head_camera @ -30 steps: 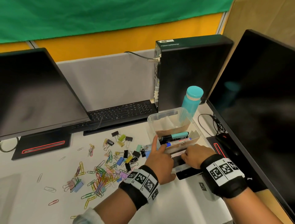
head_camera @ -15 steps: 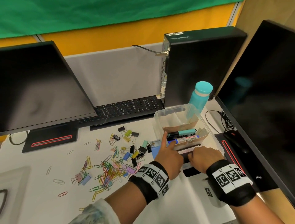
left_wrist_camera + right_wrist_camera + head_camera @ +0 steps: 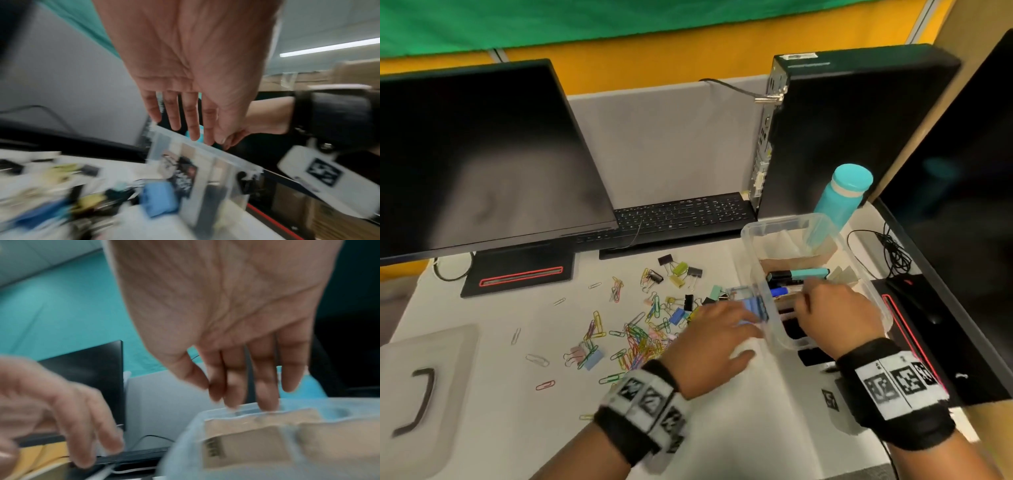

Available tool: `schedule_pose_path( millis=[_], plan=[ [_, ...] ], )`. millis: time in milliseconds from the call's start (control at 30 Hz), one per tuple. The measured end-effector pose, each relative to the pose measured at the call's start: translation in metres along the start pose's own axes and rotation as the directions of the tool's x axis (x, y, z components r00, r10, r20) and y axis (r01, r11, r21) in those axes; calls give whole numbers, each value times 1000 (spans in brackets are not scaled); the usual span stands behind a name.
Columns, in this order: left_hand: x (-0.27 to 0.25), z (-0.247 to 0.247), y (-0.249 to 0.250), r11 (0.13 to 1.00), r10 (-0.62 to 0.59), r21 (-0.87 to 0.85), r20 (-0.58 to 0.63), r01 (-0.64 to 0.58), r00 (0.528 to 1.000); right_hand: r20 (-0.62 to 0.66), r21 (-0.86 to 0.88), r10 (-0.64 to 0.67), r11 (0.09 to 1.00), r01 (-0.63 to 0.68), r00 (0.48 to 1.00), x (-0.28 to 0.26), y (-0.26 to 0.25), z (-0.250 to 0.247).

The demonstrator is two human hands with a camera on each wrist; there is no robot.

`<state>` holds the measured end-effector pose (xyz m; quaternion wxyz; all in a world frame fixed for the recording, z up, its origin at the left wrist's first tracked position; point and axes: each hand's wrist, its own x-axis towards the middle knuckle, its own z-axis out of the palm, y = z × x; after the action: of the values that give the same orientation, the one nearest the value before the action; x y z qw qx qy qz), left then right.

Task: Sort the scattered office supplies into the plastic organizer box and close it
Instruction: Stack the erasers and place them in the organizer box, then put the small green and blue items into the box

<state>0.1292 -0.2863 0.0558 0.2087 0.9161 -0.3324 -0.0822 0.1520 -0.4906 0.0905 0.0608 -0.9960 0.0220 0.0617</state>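
I see my left hand (image 3: 709,337), fingers (image 3: 193,120) spread, beside the organizer box (image 3: 758,274) near the surface's right edge. My right hand (image 3: 835,311), fingers loosely extended and holding nothing, is over the markers (image 3: 796,275) inside.

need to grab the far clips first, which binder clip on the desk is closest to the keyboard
The black binder clip, at the top of the scatter just below the keyboard. The yellow-green and grey clips beside it lie slightly nearer the person.
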Motion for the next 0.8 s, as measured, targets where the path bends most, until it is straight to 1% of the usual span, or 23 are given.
schedule_pose_path(
  millis=[33,67,100,133,200,233,300,367,433,500,567,600,700,800],
  plan=[
    [-19,-2,-14,997,-54,-53,-30,52,998,-113,97,-57,993,68,992,-6,-11,-1],
    [-38,-3,-30,991,-106,-82,-52,102,993,-191,189,-117,970,153,975,-11,-23,0],
    [-58,-1,-47,984,-162,-90,-63,156,985,-226,253,-169,941,225,959,-15,-36,5],
    [-78,1,-63,973,-221,-88,-62,215,973,-220,293,-213,916,273,952,-17,-49,13],
    [-117,7,-91,948,-315,-69,-55,311,948,-133,275,-265,916,292,955,-15,-73,37],
    [-135,10,-101,936,-349,-61,-56,346,935,-73,224,-256,938,266,964,-11,-82,49],
    [-167,18,-118,908,-419,-47,-61,417,906,66,115,-140,985,132,988,3,-95,71],
    [-191,26,-128,870,-493,-67,-71,489,867,188,24,-10,1000,6,982,19,-101,89],
    [-206,31,-132,843,-536,-101,-97,528,838,245,-35,72,997,-65,967,32,-102,109],
    [-212,33,-132,837,-545,-126,-110,532,831,238,-82,106,993,-89,965,38,-103,125],
    [-208,32,-130,844,-530,-141,-83,517,844,191,-134,114,987,-89,975,38,-104,135],
    [-203,31,-129,854,-511,-141,-55,501,858,161,-157,108,984,-83,981,37,-104,138],
    [-179,29,-116,911,-387,-124,76,394,919,90,-213,65,976,-45,994,35,-104,138],
    [-150,32,-99,964,-226,-88,220,250,949,73,-255,48,967,-28,996,32,-106,138]
  ],
)
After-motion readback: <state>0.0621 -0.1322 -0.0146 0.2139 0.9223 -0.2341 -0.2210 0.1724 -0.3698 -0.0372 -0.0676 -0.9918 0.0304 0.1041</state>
